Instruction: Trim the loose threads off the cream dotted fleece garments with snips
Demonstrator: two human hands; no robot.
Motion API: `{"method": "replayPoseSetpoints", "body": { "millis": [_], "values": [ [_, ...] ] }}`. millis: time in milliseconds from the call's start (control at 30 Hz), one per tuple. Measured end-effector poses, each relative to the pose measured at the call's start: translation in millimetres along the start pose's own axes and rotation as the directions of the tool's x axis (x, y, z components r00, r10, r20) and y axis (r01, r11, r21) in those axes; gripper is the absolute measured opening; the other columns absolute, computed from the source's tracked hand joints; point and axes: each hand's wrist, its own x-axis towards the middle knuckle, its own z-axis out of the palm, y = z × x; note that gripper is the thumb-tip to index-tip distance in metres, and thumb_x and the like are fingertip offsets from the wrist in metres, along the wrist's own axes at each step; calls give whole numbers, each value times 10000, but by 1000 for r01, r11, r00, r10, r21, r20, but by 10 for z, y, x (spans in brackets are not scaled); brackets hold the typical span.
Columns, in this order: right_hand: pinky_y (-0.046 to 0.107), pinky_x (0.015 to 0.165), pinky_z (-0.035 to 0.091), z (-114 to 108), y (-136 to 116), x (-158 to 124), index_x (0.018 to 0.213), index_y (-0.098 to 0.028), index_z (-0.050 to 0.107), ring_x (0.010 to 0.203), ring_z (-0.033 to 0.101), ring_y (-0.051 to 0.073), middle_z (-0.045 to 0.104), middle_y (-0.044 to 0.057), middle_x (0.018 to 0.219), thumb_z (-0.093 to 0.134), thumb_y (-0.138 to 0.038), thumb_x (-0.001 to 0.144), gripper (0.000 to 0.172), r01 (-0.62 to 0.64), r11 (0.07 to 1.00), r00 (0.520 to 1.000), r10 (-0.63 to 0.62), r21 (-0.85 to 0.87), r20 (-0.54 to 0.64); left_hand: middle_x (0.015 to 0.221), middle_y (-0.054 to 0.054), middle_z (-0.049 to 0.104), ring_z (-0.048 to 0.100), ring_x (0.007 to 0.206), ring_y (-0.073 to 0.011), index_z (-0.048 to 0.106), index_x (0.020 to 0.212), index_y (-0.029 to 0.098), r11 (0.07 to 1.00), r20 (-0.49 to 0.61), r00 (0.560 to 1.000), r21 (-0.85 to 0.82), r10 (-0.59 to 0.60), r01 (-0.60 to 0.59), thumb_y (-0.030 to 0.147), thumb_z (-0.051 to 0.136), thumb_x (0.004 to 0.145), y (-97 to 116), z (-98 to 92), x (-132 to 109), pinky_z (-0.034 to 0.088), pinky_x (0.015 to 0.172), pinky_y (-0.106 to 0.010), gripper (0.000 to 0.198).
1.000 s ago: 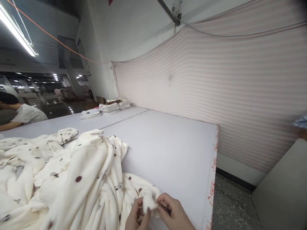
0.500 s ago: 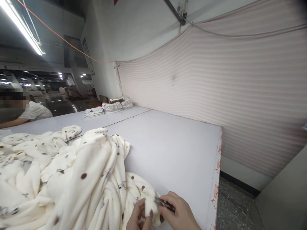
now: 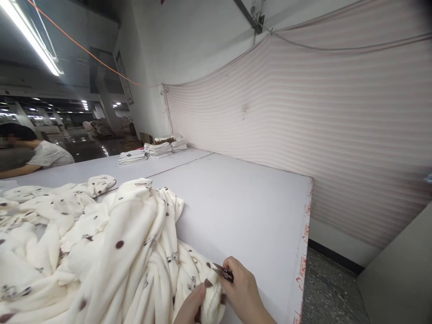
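Note:
At the lower middle, my right hand (image 3: 243, 288) is closed around small black thread snips (image 3: 223, 272), whose pointed metal blades face left. The blade tips are just above a cream fleece cloth (image 3: 130, 252) printed with brown dots and small dark drawings. Lower left of the snips, my left hand (image 3: 193, 305) grips the near end of this fabric with the thumb on top; its other fingers are hidden under the folds. The cloth lies in a loose heap over the left of the table.
The pale grey table (image 3: 243, 207) has a printed red-and-white right edge (image 3: 303, 252). Folded white stacks (image 3: 158, 149) stand at its far side. A person (image 3: 50, 154) leans at the far left. A striped sheet (image 3: 320, 108) hangs along the wall.
My right hand has lifted slightly, and the snips' blades now show clear above the cloth. My left hand has shifted a little lower and turned, its thumb now lying over the fabric.

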Motion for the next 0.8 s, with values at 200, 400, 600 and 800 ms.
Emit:
{"method": "replayPoseSetpoints", "body": {
  "millis": [200,400,600,800],
  "values": [
    [231,693,432,-318,-49,-161,848,-215,661,783,602,168,619,5,821,588,-201,758,117,-20,973,974,-33,229,224,961,-105,751,582,1125,-301,719,986,124,954,212,977,-282,-38,98,389,617,779,8,102,-48,372,1039,-412,352],
    [273,692,414,-475,-191,-232,992,-255,682,787,611,202,639,32,896,571,-275,824,202,116,990,949,-85,-85,303,1060,-89,724,560,1161,-284,703,1025,175,938,206,978,-334,-24,93,345,667,740,-82,90,-9,358,1054,-426,333],
    [234,671,405,-368,-149,-160,881,-251,718,763,614,163,643,13,822,536,-281,857,187,31,998,972,-45,62,232,1184,-67,684,497,1243,-258,690,1084,228,938,264,963,-345,61,35,262,631,783,-73,-55,44,269,1108,-413,308],
    [250,690,408,-293,-53,-57,767,-200,639,750,573,173,599,0,757,558,-350,826,181,-95,932,989,50,350,136,1158,-73,696,515,1228,-256,666,1116,212,912,276,961,-396,7,107,297,553,841,-18,-55,30,325,1072,-399,309]
  ]
}}
